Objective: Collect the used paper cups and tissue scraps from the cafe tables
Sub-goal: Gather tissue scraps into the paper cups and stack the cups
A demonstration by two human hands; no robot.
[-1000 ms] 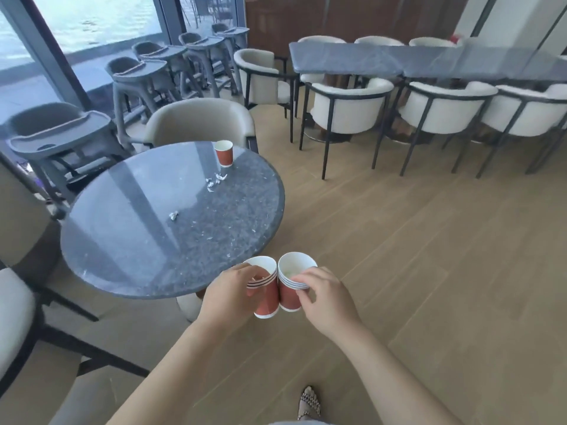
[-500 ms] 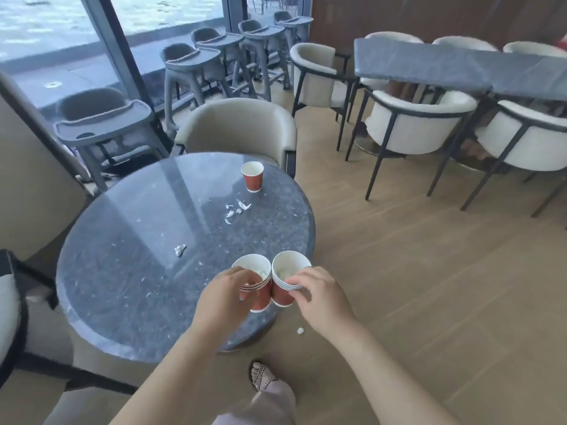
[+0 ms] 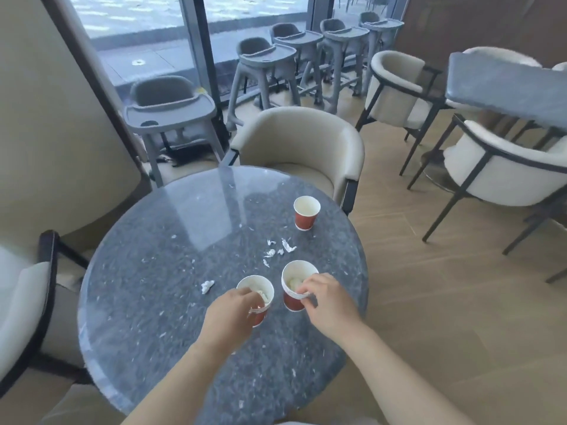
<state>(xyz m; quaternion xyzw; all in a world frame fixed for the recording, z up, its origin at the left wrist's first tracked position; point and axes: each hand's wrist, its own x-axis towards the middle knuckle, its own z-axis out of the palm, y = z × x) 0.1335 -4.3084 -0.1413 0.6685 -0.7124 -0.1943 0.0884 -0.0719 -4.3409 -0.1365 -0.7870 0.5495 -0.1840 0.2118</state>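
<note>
Left hand (image 3: 228,314), fingers curled over the rim of the left cup stack (image 3: 256,297) and gripping it; right hand (image 3: 329,302), fingertips pinching the rim of the right cup stack (image 3: 296,289). Both stacks are red paper cups with white interiors, each holding crumpled white tissue. They sit side by side, just apart, over the near-right part of the round desk (image 3: 153,271); whether their bases touch the top cannot be told.

A single paper cup (image 3: 306,213) stands upright near the desk's far right edge, just in front of the beige armchair (image 3: 300,139). A cluster of tissue scraps (image 3: 279,250) lies between that cup and the held stacks. One larger tissue scrap (image 3: 207,286) lies just left of the left stack. The left half of the desk carries only small white flecks, and the edge nearest the person is crossed by both forearms.

The desk top is dark grey speckled stone, glossy with window glare. Another chair (image 3: 21,302) flanks it at left. Grey high chairs (image 3: 267,56) line the window (image 3: 138,13). At right, a long desk (image 3: 506,87) with white chairs (image 3: 506,170) stands on a wood floor (image 3: 445,302), well apart from the round desk.
</note>
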